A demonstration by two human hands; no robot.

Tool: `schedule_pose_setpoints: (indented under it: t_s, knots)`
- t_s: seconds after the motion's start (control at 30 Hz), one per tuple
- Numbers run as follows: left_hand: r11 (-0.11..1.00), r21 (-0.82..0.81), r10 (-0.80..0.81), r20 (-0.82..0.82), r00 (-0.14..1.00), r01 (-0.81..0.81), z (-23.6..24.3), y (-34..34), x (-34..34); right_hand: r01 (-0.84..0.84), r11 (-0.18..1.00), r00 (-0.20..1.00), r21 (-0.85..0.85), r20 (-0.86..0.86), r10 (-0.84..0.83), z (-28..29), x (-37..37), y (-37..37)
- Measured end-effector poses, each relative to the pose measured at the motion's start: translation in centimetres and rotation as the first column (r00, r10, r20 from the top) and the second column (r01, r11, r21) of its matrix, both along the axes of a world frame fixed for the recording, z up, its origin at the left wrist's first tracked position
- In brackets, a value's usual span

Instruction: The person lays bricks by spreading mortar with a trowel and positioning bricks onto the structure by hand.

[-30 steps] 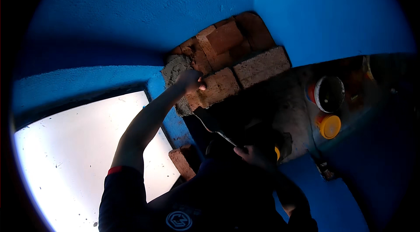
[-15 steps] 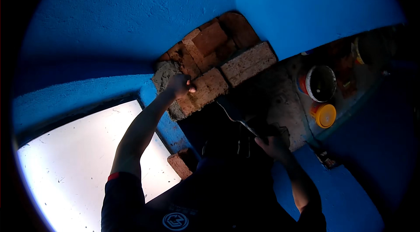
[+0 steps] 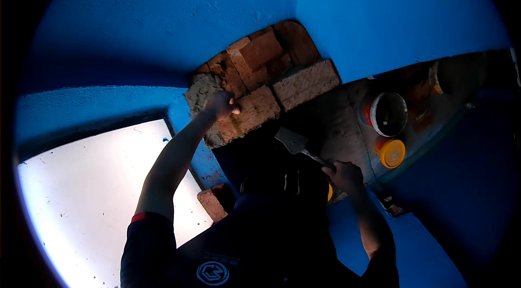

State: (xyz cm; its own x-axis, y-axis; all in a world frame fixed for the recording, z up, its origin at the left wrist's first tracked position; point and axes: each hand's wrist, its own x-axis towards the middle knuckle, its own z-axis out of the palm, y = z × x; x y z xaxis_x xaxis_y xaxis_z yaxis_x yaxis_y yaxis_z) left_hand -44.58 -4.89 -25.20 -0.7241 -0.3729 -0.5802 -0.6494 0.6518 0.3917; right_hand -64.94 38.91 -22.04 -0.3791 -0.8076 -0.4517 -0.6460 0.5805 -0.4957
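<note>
My left hand [image 3: 219, 105], fingers curled, is at the left end of a front-row brick [image 3: 252, 113]. It is next to a lump of grey mortar [image 3: 204, 87] at the wall; what its fingers hold, if anything, is hidden. A second brick [image 3: 306, 84] continues the front row to the right, with a small gap between the two. My right hand [image 3: 345, 176] is closed round the handle of a trowel [image 3: 292, 140]. The trowel's flat blade points up and left, just below the front bricks and apart from them.
Loose bricks [image 3: 261, 51] lie behind the front row in the blue wall corner. To the right stand an open bucket [image 3: 389, 114], a yellow-lidded tub [image 3: 392, 153] and another container [image 3: 440, 78]. A brick [image 3: 215, 203] lies beside the bright white panel [image 3: 108, 201] at left.
The trowel has turned so its blade face shows, and my right hand has moved slightly up and to the right. My left hand stays at the brick's end. The whole view has shifted slightly.
</note>
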Motion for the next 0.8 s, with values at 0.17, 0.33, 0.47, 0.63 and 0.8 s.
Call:
schedule_pose_setpoints:
  t_s: [0.17,0.33,0.47,0.63,0.8]
  knots:
    - [0.987,-0.095,0.130,0.029,0.991,-0.127,0.7,2.2,-3.1,-0.087,0.977,0.984,0.193,-0.140,0.115,1.9,-9.8,-5.3]
    - [0.935,-0.121,0.324,-0.093,0.942,-0.333,2.2,2.8,1.2,-0.419,0.855,0.748,0.306,-0.418,0.516,4.9,-12.4,-14.4]
    - [0.911,-0.140,0.376,-0.110,0.920,-0.389,1.1,3.1,0.6,-0.464,0.775,0.769,0.429,-0.239,0.593,6.2,-10.9,-17.8]
    - [0.838,-0.307,0.415,-0.180,0.892,-0.452,3.1,5.0,2.0,-0.565,0.749,0.702,0.347,-0.275,0.657,4.8,-8.5,-18.5]
    - [0.675,-0.532,0.314,-0.420,0.851,-0.512,2.6,6.9,0.9,-0.604,0.762,0.707,0.235,-0.285,0.648,1.8,-9.4,-18.0]
